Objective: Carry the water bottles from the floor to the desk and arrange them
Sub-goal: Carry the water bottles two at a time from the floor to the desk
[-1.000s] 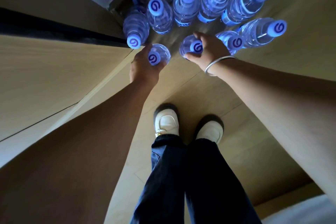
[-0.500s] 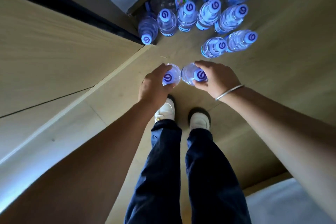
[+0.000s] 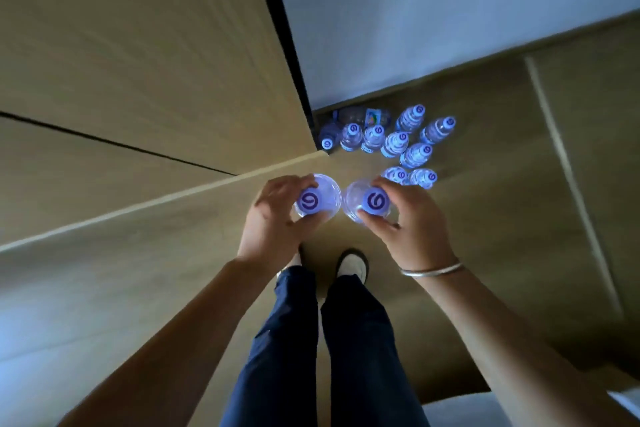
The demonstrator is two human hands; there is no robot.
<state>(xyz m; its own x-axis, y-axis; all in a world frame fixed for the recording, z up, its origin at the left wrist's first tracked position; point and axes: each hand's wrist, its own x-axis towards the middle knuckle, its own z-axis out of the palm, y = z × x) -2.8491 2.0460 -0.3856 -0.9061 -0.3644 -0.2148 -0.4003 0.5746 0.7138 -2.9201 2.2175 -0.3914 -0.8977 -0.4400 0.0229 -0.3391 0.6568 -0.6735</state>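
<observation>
My left hand (image 3: 273, 222) grips a clear water bottle (image 3: 327, 196) by its neck, its blue cap with a purple swirl facing up. A second water bottle (image 3: 352, 199) of the same kind hangs from my right hand (image 3: 405, 222), which wears a silver bangle. Both bottles are held upright side by side, high above my feet. Far below, several more capped bottles (image 3: 394, 144) stand clustered on the wooden floor in the corner, and one bottle (image 3: 360, 114) with a colourful label lies on its side against the wall.
A light wooden cabinet front (image 3: 138, 80) with a dark seam rises on my left. A white wall (image 3: 433, 10) stands behind the bottle cluster. My white shoes (image 3: 353, 265) and dark trousers are below the hands. A pale surface edge (image 3: 457, 412) shows at the bottom right.
Both hands have lifted their bottles away from the floor cluster, which now looks much smaller and farther below. The view has risen as I stand up.
</observation>
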